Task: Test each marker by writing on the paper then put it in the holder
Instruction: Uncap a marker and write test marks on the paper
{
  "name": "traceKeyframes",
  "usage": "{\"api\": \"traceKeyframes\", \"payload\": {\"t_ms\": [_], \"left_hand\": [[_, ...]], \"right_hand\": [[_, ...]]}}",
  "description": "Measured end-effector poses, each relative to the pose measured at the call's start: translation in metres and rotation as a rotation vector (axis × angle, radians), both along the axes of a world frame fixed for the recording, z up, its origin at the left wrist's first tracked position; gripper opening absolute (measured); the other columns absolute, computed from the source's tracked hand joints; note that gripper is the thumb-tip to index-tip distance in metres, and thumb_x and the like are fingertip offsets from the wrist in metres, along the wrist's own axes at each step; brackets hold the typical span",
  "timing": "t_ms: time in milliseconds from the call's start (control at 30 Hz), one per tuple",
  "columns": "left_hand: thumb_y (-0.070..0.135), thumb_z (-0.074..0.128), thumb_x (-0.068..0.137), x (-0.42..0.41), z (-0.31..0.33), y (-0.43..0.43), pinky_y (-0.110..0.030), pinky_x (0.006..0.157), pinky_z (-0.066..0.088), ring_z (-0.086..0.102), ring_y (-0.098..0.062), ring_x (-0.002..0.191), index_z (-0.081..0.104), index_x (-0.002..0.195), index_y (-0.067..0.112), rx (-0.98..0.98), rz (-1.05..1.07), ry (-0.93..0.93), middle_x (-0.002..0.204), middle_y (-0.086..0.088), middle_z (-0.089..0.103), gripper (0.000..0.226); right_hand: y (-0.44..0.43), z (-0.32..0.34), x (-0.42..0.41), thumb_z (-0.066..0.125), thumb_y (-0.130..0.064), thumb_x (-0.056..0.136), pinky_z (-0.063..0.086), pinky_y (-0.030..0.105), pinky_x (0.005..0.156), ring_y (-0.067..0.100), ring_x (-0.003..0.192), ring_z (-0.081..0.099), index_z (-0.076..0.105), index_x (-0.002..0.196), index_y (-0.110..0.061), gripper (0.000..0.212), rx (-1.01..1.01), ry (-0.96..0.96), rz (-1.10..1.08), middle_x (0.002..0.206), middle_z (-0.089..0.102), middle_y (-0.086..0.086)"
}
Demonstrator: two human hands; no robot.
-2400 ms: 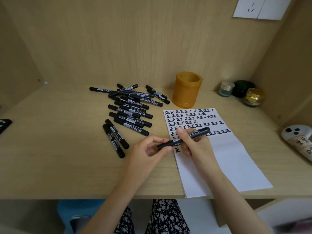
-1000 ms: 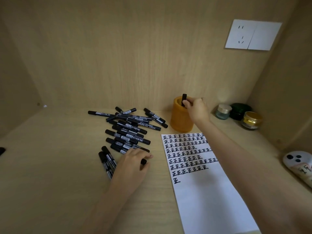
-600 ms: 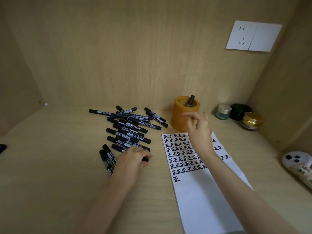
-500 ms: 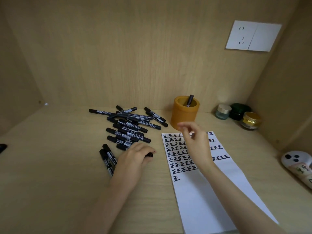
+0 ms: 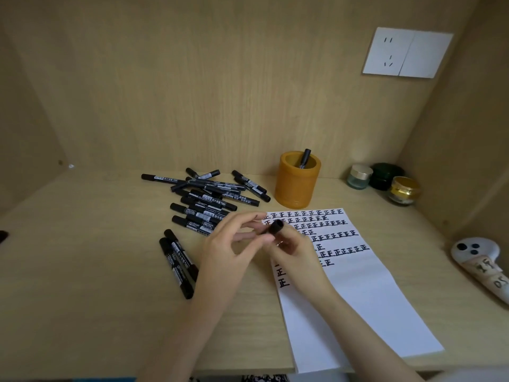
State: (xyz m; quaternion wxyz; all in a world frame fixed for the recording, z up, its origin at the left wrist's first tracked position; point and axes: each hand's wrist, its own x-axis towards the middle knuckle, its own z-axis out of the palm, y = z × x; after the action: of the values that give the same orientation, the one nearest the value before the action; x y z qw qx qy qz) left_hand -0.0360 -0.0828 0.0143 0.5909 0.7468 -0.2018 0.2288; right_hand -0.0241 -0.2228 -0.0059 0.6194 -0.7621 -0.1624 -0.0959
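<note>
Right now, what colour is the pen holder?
Amber-orange holder, seen clearly in the head view.

Desk is pale wood-grain laminate, matt and smooth. The markers left of centre are black plastic with a slight sheen, same as the marker mid-frame. Holder looks like waxy amber resin. Paper is plain matt white. Socket plate upper right: glossy white plastic.

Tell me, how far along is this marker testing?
Early, it seems. Done: one marker stands in the orange holder, though the paper carries many rows of test characters. In hand: the left hand and right hand hold a second marker above the paper. Left: the pile of markers lying on the desk.
</note>
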Motion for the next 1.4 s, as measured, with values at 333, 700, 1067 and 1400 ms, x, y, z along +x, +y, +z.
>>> {"api": "traceKeyframes", "payload": {"t_ms": [333, 700, 1067, 1400], "left_hand": [[0.051, 0.060, 0.075, -0.003, -0.028, 0.010, -0.024, 0.096, 0.046, 0.055, 0.006, 0.105, 0.056, 0.120, 0.031, 0.290, -0.017, 0.360, 0.107, 0.026, 0.058, 0.049], [0.053, 0.027, 0.091, -0.012, -0.029, 0.000, -0.022, 0.064, 0.043, 0.053, 0.002, 0.070, 0.045, 0.110, 0.037, 0.501, -0.058, 0.273, 0.076, 0.020, 0.057, 0.031], [0.042, 0.047, 0.094, -0.016, -0.026, -0.002, -0.035, 0.068, 0.044, 0.057, -0.017, 0.069, 0.062, 0.091, 0.032, 0.257, -0.199, 0.372, 0.075, 0.002, 0.064, 0.018], [0.043, 0.056, 0.085, -0.017, -0.020, -0.002, -0.025, 0.081, 0.048, 0.064, -0.005, 0.089, 0.068, 0.094, 0.030, 0.154, -0.240, 0.417, 0.091, 0.013, 0.070, 0.019]], "right_hand": [[-0.014, 0.000, -0.009, 0.064, -0.018, 0.086, 0.039, 0.020, 0.049, 0.010, 0.054, 0.053, 0.068, 0.099, -0.001, 0.022, 0.321, 0.190, -0.098, 0.063, 0.061, 0.001], [-0.009, -0.001, -0.019, 0.060, -0.025, 0.086, 0.039, 0.018, 0.047, 0.008, 0.049, 0.048, 0.061, 0.091, -0.003, 0.022, 0.260, 0.197, -0.041, 0.057, 0.056, 0.000], [-0.011, -0.005, -0.026, 0.053, -0.029, 0.086, 0.036, 0.017, 0.048, 0.007, 0.048, 0.044, 0.054, 0.088, -0.001, 0.028, 0.279, 0.179, 0.014, 0.053, 0.052, -0.004], [-0.017, 0.000, -0.033, 0.057, -0.025, 0.092, 0.036, 0.018, 0.049, 0.009, 0.050, 0.043, 0.058, 0.090, -0.004, 0.022, 0.309, 0.163, 0.028, 0.055, 0.051, -0.002]]}}
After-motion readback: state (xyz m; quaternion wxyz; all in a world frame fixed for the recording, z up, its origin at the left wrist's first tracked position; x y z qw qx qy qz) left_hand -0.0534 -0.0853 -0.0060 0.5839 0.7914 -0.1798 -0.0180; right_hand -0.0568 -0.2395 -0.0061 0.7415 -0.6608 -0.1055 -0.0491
